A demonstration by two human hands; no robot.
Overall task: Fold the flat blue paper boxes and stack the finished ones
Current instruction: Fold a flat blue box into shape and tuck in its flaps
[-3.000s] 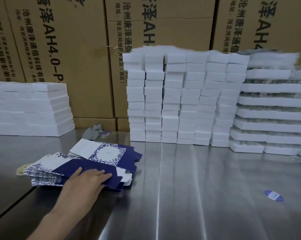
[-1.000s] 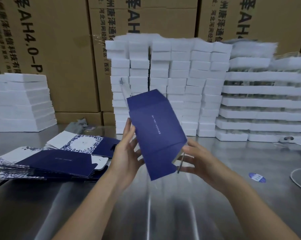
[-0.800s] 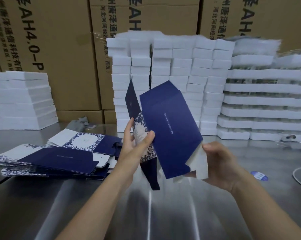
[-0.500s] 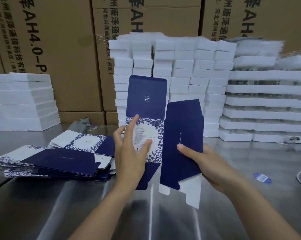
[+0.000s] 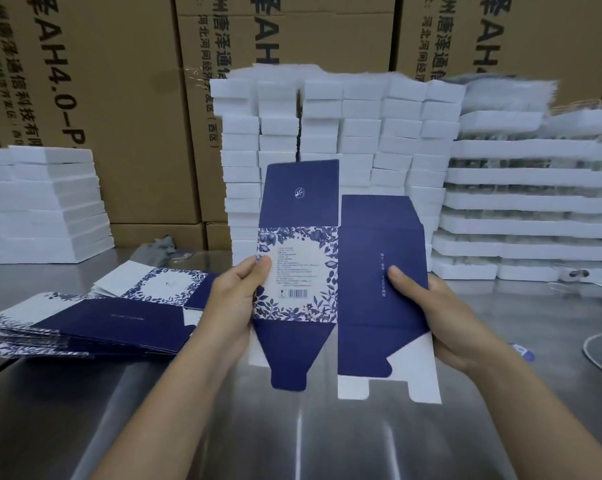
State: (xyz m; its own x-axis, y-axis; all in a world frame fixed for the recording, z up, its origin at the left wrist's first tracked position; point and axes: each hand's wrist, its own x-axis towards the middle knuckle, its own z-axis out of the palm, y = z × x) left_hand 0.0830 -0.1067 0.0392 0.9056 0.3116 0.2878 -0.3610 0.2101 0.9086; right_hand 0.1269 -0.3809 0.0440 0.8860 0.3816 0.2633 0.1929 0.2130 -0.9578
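I hold the flat blue box (image 5: pixel 368 258) upright above the table (image 5: pixel 327 445), left hand (image 5: pixel 233 306) and right hand (image 5: pixel 434 317) each pinching an outer edge (thumbs in front), ready, I judge, to square it open.

Hidden details around a blue paper box (image 5: pixel 361 244)
Behind it, fingers of the left hand (image 5: pixel 230 306) and right hand (image 5: pixel 438 317) are hidden; its fine print is too small to read. Above it, cartons (image 5: pixel 119 98) are cut off at the top edge; to its right, a white cable (image 5: pixel 599 355) runs off the edge.
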